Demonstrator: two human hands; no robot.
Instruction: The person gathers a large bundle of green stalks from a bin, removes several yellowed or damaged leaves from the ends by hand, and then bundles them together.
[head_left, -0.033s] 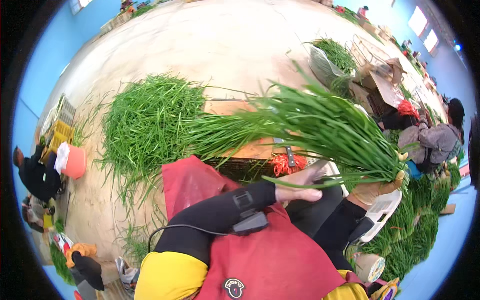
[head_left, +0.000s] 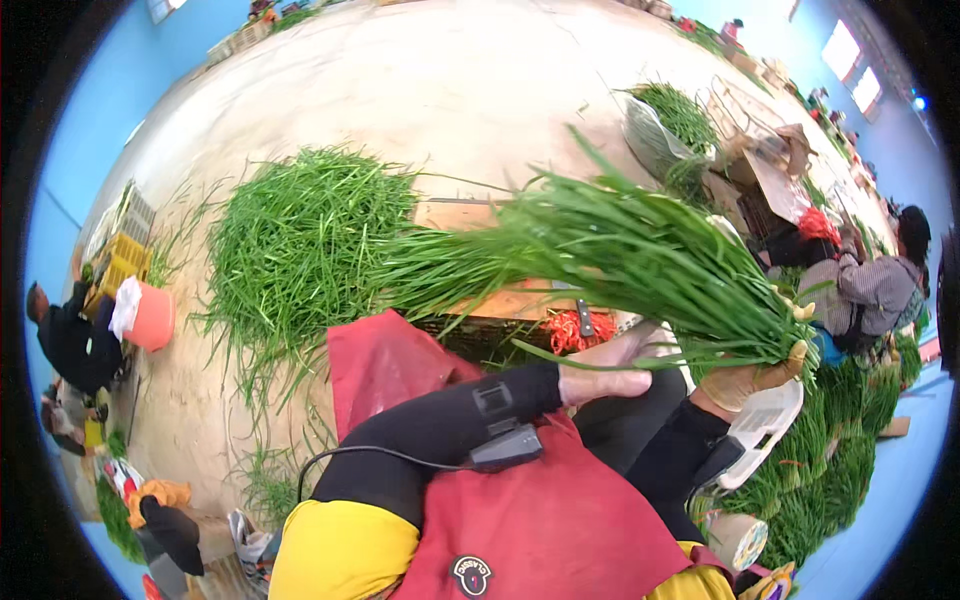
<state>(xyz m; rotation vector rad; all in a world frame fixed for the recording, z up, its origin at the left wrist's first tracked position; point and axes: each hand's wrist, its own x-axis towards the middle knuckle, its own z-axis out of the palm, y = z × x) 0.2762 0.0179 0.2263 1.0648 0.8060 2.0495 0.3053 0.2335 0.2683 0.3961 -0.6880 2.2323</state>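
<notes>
The left hand (head_left: pixel 605 378), loosely spread, has edged slightly rightward below the bunch of green leaves (head_left: pixel 680 265), though blur hides any contact; right of the desk (head_left: pixel 455 213), the right hand (head_left: pixel 750 385) still clasps the bunch, keeping it gathered.

A red apron (head_left: pixel 560 520) with a dark badge (head_left: pixel 470 576) edged in white at its near side. The sleeves (head_left: pixel 430 425) are black, with yellow cloth (head_left: pixel 350 550) nearer, left and right. The left sleeve carries a square black buckle (head_left: pixel 493 402), a dark box (head_left: pixel 507 448) and a black cable (head_left: pixel 345 452).
</notes>
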